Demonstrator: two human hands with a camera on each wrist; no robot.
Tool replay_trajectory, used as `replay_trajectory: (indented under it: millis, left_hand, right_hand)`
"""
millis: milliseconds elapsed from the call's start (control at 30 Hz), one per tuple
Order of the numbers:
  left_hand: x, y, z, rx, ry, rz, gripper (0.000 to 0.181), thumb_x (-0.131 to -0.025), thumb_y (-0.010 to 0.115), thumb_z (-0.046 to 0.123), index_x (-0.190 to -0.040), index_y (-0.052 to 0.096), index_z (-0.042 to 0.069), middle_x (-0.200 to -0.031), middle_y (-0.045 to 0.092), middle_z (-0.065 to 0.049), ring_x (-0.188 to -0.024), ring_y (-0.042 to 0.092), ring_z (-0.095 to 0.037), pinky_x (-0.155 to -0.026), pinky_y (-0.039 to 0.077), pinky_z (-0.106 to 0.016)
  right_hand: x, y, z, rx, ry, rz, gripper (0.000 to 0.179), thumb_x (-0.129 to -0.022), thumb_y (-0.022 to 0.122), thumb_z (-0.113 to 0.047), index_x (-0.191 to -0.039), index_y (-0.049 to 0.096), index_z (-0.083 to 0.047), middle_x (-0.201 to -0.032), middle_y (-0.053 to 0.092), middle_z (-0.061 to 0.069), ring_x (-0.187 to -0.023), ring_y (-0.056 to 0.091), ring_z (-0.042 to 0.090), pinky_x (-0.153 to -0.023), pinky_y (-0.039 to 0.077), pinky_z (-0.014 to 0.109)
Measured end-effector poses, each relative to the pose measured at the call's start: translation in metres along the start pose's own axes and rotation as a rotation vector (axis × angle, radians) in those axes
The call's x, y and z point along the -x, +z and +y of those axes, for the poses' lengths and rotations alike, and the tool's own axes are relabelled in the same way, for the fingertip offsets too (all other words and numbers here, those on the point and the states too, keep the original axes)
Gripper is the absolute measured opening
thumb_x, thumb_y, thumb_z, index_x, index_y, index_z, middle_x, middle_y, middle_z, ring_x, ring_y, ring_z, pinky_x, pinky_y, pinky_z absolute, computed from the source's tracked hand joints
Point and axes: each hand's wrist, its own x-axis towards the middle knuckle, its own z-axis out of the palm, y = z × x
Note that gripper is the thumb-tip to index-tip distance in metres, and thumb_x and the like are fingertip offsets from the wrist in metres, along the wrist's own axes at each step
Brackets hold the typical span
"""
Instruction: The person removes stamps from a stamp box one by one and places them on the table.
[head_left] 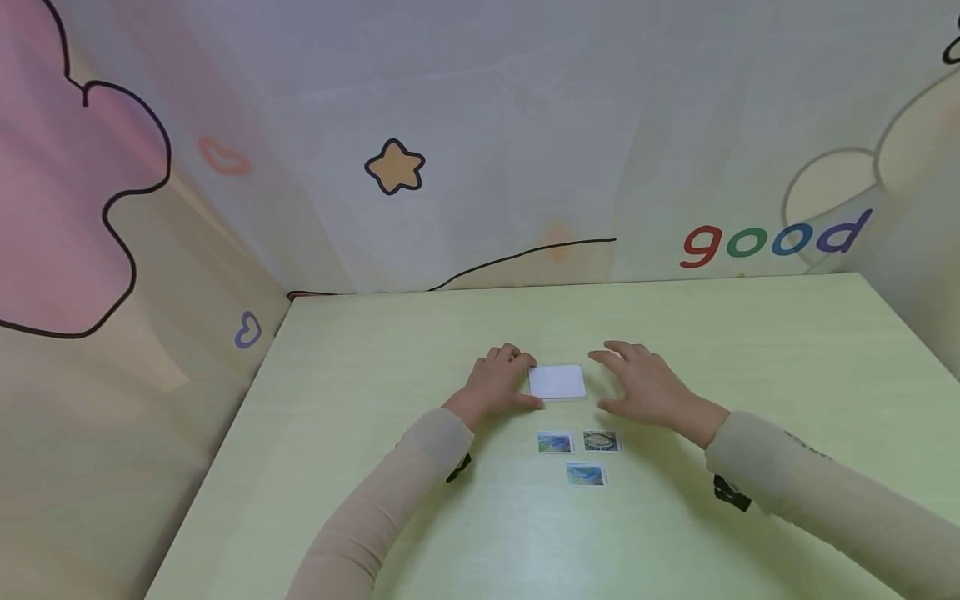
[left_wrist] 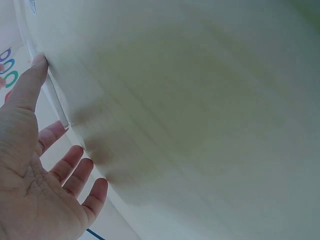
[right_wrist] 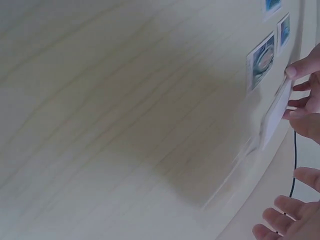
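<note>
A white rectangular card (head_left: pixel 557 382) lies near the middle of the table. My left hand (head_left: pixel 497 385) holds it at its left side, thumb on the near edge and index finger at the far corner; the other fingers spread outward. My right hand (head_left: pixel 647 388) is just off the card's right side, fingers apart and holding nothing. Nearer to me are three small stamp-like pictures: a blue-green one (head_left: pixel 555 442), a darker one with an oval pattern (head_left: pixel 602 442) and a blue one (head_left: pixel 586 474). In the right wrist view the card (right_wrist: pixel 276 117) appears edge-on.
The pale green tabletop (head_left: pixel 375 358) reaches back to a printed cloth wall (head_left: pixel 510 150) with a star and the word "good". More printed cloth rises at the left and right sides.
</note>
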Motion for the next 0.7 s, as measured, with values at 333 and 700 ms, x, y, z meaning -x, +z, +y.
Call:
replay_trajectory:
  millis: [333, 700]
  left_hand:
    - [0.000, 0.000, 0.000, -0.007, 0.000, -0.003, 0.067, -0.079, 0.070, 0.054, -0.133, 0.050, 0.021, -0.135, 0.045, -0.005, -0.120, 0.041, -0.023, -0.099, 0.037, -0.042]
    - [0.001, -0.002, 0.000, -0.005, 0.002, -0.007, 0.067, -0.080, 0.069, 0.054, -0.134, 0.049, 0.021, -0.136, 0.044, -0.005, -0.122, 0.040, -0.023, -0.100, 0.036, -0.042]
  right_hand:
    - [-0.004, 0.003, 0.020, 0.003, 0.003, 0.006, 0.065, -0.078, 0.076, -0.026, -0.133, 0.050, -0.003, -0.134, 0.047, 0.028, -0.119, 0.045, 0.047, -0.093, 0.038, 0.062]
    - [-0.006, 0.009, 0.034, -0.013, 0.020, 0.013, 0.068, -0.077, 0.076, -0.025, -0.133, 0.048, 0.001, -0.129, 0.050, 0.028, -0.114, 0.047, 0.046, -0.092, 0.040, 0.059]
